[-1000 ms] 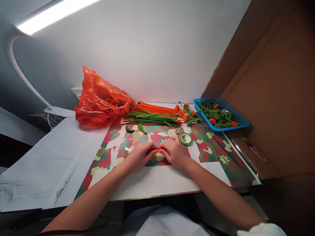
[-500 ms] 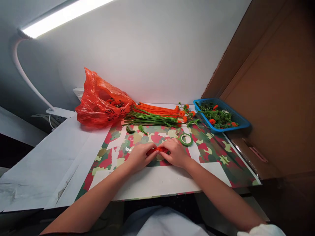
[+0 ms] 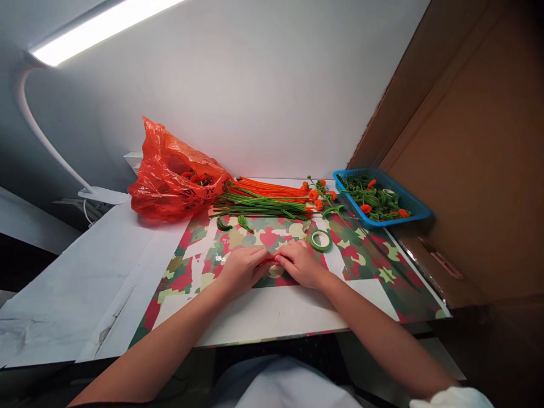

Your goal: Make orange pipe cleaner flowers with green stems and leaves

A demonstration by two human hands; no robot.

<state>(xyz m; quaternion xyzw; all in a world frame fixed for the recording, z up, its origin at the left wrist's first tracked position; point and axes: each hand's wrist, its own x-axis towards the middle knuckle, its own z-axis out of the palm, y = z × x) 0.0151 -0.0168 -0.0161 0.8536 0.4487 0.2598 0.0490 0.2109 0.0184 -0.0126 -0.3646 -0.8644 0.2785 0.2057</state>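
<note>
Between my hands, just above the patterned board, is a small piece of orange pipe cleaner (image 3: 267,260), mostly covered by fingers. My left hand (image 3: 243,270) is closed around its left part. The fingertips of my right hand (image 3: 302,265) pinch its other end, nearly touching the left fingers. A roll of green floral tape (image 3: 320,249) lies just beyond my right hand. Two green leaf shapes, a dark curled leaf (image 3: 223,225) and a lighter leaf (image 3: 245,224), rest past my left hand.
Behind lie bundled orange pipe cleaners (image 3: 272,188) and green stems (image 3: 263,205). An orange-flowered stem (image 3: 335,209) is beside them. A red plastic bag (image 3: 170,195) stands left, a blue basket (image 3: 419,212) of green pieces right. A lamp (image 3: 40,133) and cardboard (image 3: 467,170) flank the table.
My fingers have closed further over the orange pipe cleaner, so less of it shows. My right fingertips have shifted slightly along it. The things on the table have stayed put.
</note>
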